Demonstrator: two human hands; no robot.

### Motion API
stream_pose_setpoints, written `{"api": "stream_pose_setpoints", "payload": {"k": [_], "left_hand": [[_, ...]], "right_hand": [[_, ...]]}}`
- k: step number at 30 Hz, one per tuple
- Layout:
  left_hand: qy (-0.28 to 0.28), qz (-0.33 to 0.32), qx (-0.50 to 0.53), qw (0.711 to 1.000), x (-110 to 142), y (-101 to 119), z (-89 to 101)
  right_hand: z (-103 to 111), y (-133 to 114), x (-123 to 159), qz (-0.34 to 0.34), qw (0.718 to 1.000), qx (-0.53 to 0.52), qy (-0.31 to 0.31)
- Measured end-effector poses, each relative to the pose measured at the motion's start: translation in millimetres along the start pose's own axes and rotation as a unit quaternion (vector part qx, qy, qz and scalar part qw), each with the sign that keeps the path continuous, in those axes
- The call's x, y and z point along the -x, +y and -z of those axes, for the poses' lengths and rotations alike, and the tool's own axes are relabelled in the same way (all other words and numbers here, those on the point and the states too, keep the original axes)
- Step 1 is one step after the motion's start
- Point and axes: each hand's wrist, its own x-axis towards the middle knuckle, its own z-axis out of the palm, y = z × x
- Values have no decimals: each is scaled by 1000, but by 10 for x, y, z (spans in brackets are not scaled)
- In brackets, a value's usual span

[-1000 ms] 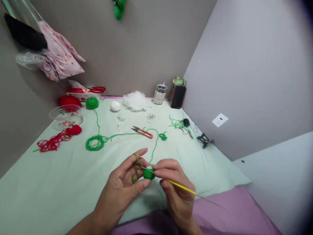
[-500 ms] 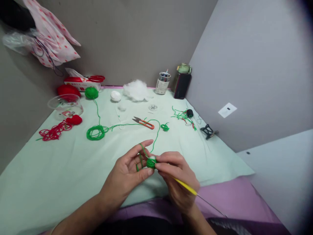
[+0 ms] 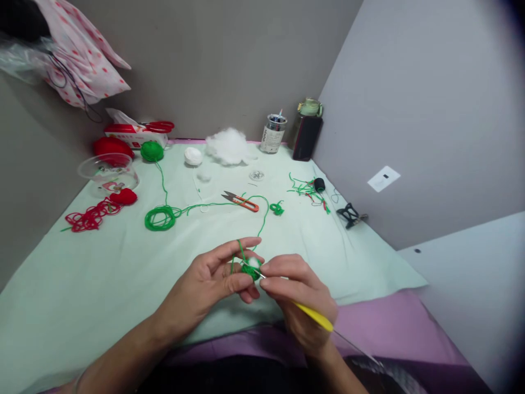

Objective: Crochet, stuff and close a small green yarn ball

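Between my thumb and fingers, my left hand (image 3: 217, 276) pinches a small green crocheted piece (image 3: 250, 270) with white stuffing (image 3: 254, 262) showing at its top. Green yarn (image 3: 240, 250) loops over the raised left index finger and runs down to the piece. My right hand (image 3: 301, 295) is closed around a crochet hook (image 3: 314, 316) with a yellow grip and a metal shaft poking out behind. The hook's front end meets the edge of the green piece; its very tip is hard to make out. Both hands are above the near part of the cloth.
Orange thread snips (image 3: 240, 201) lie mid-table beside a green yarn coil (image 3: 159, 218). Red yarn (image 3: 92, 215) and a clear plastic tub (image 3: 109, 174) are at left. White fluff (image 3: 229, 146), a pen can (image 3: 273, 134) and a phone (image 3: 307, 138) line the back. Yarn scraps (image 3: 307, 189) lie at right.
The view has tilted down a little. My left fingers have shifted around the green piece, which has turned so more white stuffing shows. The hook stays at its edge.
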Motion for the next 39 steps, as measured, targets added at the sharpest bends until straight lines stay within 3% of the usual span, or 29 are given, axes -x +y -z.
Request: {"api": "stream_pose_setpoints", "payload": {"k": [5,8,13,24,35,39], "left_hand": [[65,-54,38,996,-9,-165,-91],[101,-47,80,991,-10,-233,-162],[131,-39,108,985,-16,-216,-207],[125,-33,79,988,-37,-166,-193],[38,-42,59,997,-19,-129,-114],[20,-36,44,998,-19,-107,-85]], "right_hand": [[-149,0,67,-18,995,-45,82],[-240,13,114,-37,990,-57,124],[-258,30,116,-62,987,-65,134],[-211,83,70,-104,975,-152,125],[-43,126,1,-106,973,-186,89],[5,119,-33,-139,962,-218,92]]}}
